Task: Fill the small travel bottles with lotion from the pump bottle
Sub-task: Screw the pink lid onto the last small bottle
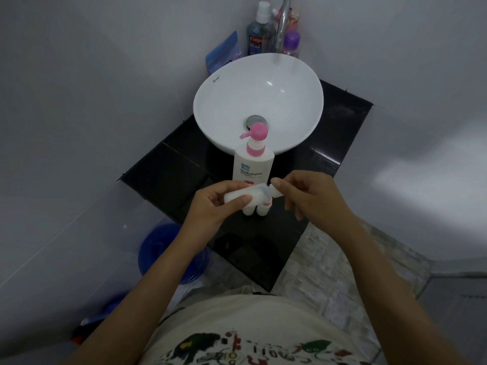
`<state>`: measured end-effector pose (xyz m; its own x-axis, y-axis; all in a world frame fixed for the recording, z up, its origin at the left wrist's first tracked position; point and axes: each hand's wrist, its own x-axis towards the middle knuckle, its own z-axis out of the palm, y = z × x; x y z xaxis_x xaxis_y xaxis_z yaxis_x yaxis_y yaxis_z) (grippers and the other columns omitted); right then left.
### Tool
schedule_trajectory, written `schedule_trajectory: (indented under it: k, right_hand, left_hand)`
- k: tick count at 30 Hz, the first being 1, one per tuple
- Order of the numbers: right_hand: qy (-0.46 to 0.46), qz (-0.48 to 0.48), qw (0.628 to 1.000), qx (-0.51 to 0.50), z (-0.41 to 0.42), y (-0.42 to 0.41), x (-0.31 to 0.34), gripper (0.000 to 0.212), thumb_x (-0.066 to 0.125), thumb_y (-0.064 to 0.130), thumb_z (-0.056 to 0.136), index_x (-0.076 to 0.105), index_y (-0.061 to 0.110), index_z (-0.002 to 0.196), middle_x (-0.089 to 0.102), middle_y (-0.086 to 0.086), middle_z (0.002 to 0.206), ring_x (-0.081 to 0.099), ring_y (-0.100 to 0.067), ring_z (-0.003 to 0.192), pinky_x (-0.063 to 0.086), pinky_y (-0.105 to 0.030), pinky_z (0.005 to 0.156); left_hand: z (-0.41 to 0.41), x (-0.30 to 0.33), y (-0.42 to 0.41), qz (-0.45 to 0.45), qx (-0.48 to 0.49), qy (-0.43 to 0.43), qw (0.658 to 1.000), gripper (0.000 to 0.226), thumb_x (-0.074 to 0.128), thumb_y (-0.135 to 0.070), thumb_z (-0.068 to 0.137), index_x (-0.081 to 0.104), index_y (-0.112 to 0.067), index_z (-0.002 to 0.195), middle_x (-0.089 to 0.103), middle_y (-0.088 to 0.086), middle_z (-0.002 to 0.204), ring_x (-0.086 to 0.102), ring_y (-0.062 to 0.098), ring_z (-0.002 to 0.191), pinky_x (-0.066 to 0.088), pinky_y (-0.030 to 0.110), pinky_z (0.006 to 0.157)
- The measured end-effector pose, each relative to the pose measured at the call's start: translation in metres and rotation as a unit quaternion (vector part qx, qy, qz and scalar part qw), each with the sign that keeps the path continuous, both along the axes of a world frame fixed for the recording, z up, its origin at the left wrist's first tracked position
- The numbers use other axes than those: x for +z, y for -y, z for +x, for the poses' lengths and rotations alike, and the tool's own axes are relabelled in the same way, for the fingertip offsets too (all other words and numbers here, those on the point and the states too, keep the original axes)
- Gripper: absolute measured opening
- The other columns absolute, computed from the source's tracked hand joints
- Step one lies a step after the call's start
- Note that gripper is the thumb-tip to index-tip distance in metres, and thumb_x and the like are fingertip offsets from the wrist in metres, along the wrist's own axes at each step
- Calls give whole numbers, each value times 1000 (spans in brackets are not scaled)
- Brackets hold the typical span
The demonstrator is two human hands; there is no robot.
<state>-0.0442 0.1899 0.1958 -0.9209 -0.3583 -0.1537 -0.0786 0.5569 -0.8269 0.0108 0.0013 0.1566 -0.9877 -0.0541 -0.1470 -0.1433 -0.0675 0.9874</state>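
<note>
1. Above the near edge of the black surface (168, 164), a person's left hand (210, 204) held a small translucent travel bottle (247, 194) on its side, fingers wrapped round its body and neck pointing right.
2. At that neck, the right hand (308, 196) pinched a small pale cap (276, 191) between thumb and fingertips; whether the cap was coming off or going on could not be told.
3. Just beneath the held bottle, two more small bottles (255, 209) stood upright on the surface, partly hidden by the hands; one showed a pinkish collar near its top, and their fill level could not be read.
4. Just behind them, the white pump bottle (253, 164) with a pink pump head (257, 133) stood upright and untouched, its nozzle pointing left.
5. Beyond it sat the white basin (290, 75), dry-looking, with a tap (283, 25) over its far rim and toiletry bottles (259, 35) crowded behind.
6. By these signs the task looked to be at an early stage: the held bottle seemed largely empty, no lotion was visible at the nozzle, and pumping into every bottle and recapping appeared still to come.
</note>
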Motion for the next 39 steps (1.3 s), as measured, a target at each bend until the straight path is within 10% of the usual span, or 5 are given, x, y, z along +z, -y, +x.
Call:
schedule_trajectory:
  k: [16, 22, 27, 33, 39]
  right_hand:
    - [45, -76, 996, 29, 5, -3, 0, 18, 60, 26, 88, 59, 18, 105, 65, -4, 86, 61, -12, 64, 51, -16, 60]
    - [22, 2, 999, -33, 10, 5, -6, 35, 48, 45, 90, 61, 15, 77, 64, -2, 63, 52, -6, 42, 44, -11, 48]
    - [46, -95, 994, 22, 10, -5, 1, 15, 61, 18, 88, 62, 14, 102, 64, -6, 85, 59, -11, 61, 44, -11, 52]
    - [32, -24, 999, -28, 14, 3, -4, 31, 53, 43, 88, 64, 15, 85, 64, -5, 64, 53, -10, 44, 46, -17, 47]
    - [24, -88, 996, 21, 15, 0, -1, 15, 60, 17, 88, 65, 13, 102, 64, -4, 73, 57, -1, 54, 43, -8, 52]
  left_hand:
    - [5, 3, -1, 9, 2, -3, 1000, 23, 63, -9, 81, 67, -14, 103, 69, -10, 103, 64, 0, 98, 52, 15, 80]
    - [7, 1, 0, -4, -2, 8, 1000, 31, 66, -21, 74, 67, -15, 104, 67, -7, 108, 63, 3, 102, 54, 19, 85]
    - [7, 2, -1, 8, 9, 8, 1000, 27, 66, -14, 78, 67, -13, 105, 68, -6, 106, 64, 2, 99, 53, 18, 84]
    - [8, -1, -1, 18, 20, 4, 1000, 23, 63, -7, 82, 66, -9, 105, 69, -5, 102, 65, -2, 92, 51, 12, 76]
    - [8, -3, -1, 10, 12, 7, 1000, 26, 67, -13, 78, 68, -14, 104, 69, -5, 106, 64, 1, 98, 51, 14, 77]
